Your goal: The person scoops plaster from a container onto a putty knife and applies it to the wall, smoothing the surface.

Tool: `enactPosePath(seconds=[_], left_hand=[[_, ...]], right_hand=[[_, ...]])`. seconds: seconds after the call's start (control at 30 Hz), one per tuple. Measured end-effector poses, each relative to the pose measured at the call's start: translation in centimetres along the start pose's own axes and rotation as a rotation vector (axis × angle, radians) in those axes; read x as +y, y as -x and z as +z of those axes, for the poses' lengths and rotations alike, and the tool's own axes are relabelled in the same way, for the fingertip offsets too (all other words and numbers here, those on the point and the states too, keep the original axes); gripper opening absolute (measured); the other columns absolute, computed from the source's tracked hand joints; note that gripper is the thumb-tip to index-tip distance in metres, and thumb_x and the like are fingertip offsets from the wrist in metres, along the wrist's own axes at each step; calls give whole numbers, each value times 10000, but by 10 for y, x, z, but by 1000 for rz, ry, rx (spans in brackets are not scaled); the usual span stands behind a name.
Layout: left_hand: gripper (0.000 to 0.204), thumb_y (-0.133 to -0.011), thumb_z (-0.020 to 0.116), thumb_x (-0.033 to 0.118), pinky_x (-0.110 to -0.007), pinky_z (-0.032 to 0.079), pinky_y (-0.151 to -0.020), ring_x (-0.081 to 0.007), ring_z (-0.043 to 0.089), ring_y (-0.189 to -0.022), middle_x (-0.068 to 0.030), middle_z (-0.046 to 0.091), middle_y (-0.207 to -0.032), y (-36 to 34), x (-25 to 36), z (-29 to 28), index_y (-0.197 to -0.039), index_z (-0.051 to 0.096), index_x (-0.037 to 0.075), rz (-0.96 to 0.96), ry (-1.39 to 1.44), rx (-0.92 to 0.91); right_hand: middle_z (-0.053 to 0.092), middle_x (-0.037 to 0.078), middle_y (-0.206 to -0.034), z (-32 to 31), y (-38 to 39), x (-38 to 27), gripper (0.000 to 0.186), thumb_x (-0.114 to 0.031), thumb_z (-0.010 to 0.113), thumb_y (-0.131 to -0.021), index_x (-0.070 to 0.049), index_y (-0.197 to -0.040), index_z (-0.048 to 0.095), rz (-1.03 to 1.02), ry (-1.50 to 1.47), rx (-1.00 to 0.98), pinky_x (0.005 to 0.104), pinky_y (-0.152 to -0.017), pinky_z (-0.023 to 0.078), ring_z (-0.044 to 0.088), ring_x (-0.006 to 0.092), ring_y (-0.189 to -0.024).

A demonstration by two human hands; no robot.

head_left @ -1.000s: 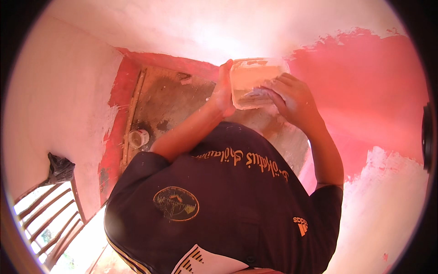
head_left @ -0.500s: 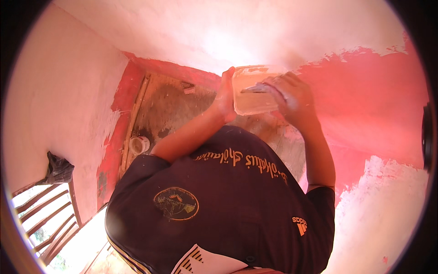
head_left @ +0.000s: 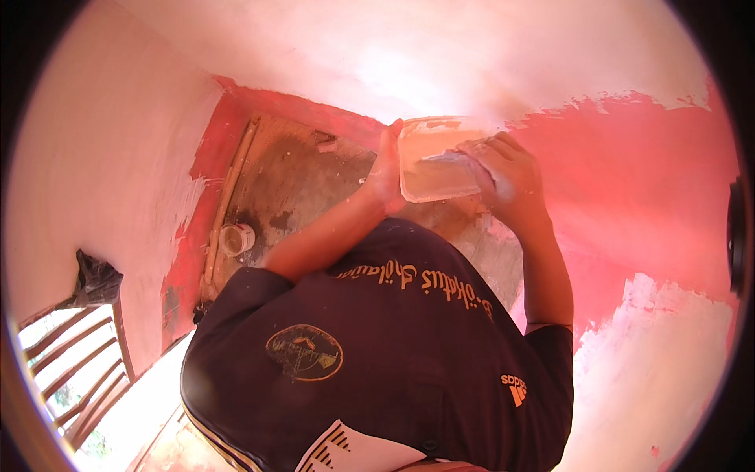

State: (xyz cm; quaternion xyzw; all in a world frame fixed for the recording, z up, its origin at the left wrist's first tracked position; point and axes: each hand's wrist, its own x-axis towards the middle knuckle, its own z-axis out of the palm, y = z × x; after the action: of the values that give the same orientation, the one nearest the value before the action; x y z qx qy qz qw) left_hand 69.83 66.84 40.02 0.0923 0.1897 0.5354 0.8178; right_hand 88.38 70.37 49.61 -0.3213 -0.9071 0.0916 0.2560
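Note:
My left hand (head_left: 385, 173) is closed on the left side of a shallow rectangular plastic tub (head_left: 405, 185), its thumb up along the rim. Pale paint (head_left: 429, 177) shows inside the tub. A paintbrush (head_left: 450, 157) is gripped in my right hand (head_left: 503, 169) over the tub's right part. Its whitish, tapered end points left into the tub; the fingers hide the handle, and whether the tip touches the paint I cannot tell. White smears mark the back of my right hand.
Walls carry pale paint with ragged edges against red-pink areas (head_left: 629, 165). A small white bucket (head_left: 236, 239) stands on the stained floor (head_left: 307, 189) at left. A black plastic bag (head_left: 97, 278) hangs above a slatted window opening (head_left: 75, 354).
The view has shifted slightly. Both hands keep their holds on the tub and the paintbrush, and the brush's end has moved a little right within the tub.

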Motion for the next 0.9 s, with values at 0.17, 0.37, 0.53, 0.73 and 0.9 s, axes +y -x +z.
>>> enactPosePath(seconds=[0.17, 0.37, 0.53, 0.73, 0.9], left_hand=[[748, -1051, 160, 602, -509, 490, -1106, -316, 587, -1307, -141, 562, -1457, 7, 5, 10, -1523, 425, 86, 19, -11, 117], [775, -1038, 192, 614, -523, 473, -1115, -319, 565, -1324, -160, 548, -1471, 6, 7, -1, -1520, 433, 56, 80, 42, 71], [809, -1034, 168, 644, -533, 463, -1125, -346, 552, -1336, -171, 521, -1500, 1, 7, -12, -1532, 417, 58, 57, 61, 61], [827, -1033, 152, 666, -544, 439, -1145, -371, 518, -1367, -178, 486, -1532, 2, 8, -3, -1551, 392, 68, 34, 38, 97], [760, -1030, 218, 629, -525, 482, -1093, -342, 582, -1300, -159, 564, -1454, 0, 11, 2, -1512, 442, 87, 22, 57, 77]], right_hand=[[721, 42, -926, -5, -12, -3, 201, -44, 679, -860, -90, -1041, 754, -48, -45, 144, 372, -625, 535, 647, 244, -826], [722, 67, -905, 12, -5, -7, 185, -42, 744, -796, -39, -980, 730, -121, 28, -5, 350, -597, 532, 652, 246, -796], [699, 2, -979, 14, 6, -12, 278, -36, 673, -737, -96, -1007, 699, -150, 87, -52, 348, -532, 510, 627, 212, -840], [702, 22, -984, 12, 18, -13, 300, -20, 671, -731, -79, -1024, 699, -125, 87, -58, 358, -548, 512, 629, 229, -852], [714, 51, -950, 5, 17, -11, 274, 2, 676, -748, -57, -1012, 719, -120, 49, 56, 365, -599, 535, 646, 254, -838]])
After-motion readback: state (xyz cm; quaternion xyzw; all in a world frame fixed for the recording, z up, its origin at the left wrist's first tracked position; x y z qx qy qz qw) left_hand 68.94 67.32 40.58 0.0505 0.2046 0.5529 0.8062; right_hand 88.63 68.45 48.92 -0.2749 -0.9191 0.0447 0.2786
